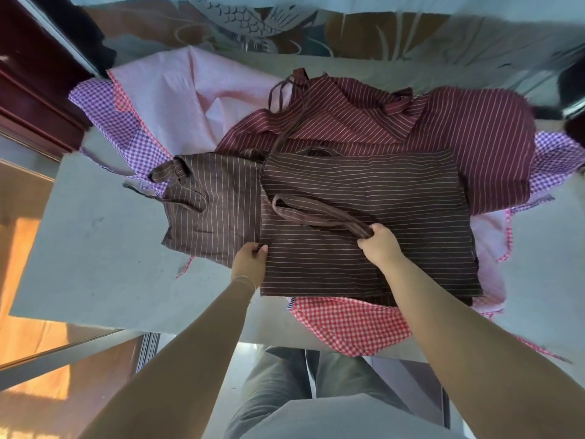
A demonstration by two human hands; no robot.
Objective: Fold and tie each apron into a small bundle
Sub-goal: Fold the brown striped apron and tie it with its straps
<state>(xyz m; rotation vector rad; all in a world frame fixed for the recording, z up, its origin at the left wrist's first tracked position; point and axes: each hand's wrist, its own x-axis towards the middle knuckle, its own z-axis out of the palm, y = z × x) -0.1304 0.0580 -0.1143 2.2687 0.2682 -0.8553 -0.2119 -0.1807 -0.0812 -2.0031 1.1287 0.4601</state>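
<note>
A brown apron with thin white stripes (364, 185) lies partly folded on top of a heap of aprons in the middle of the grey table (95, 248). My left hand (250, 258) pinches the folded left edge of its dark upper layer. My right hand (380, 242) grips the end of its brown strap (316, 213), which loops across the fabric. The apron's bib part (212, 204) with another tie sticks out to the left.
Under the brown apron lie a maroon striped apron (474, 134), a pink one (177, 99), a purple checked one (126, 128) and a red checked one (348, 324) that hangs over the near table edge. Dark wooden furniture (31, 83) stands at left.
</note>
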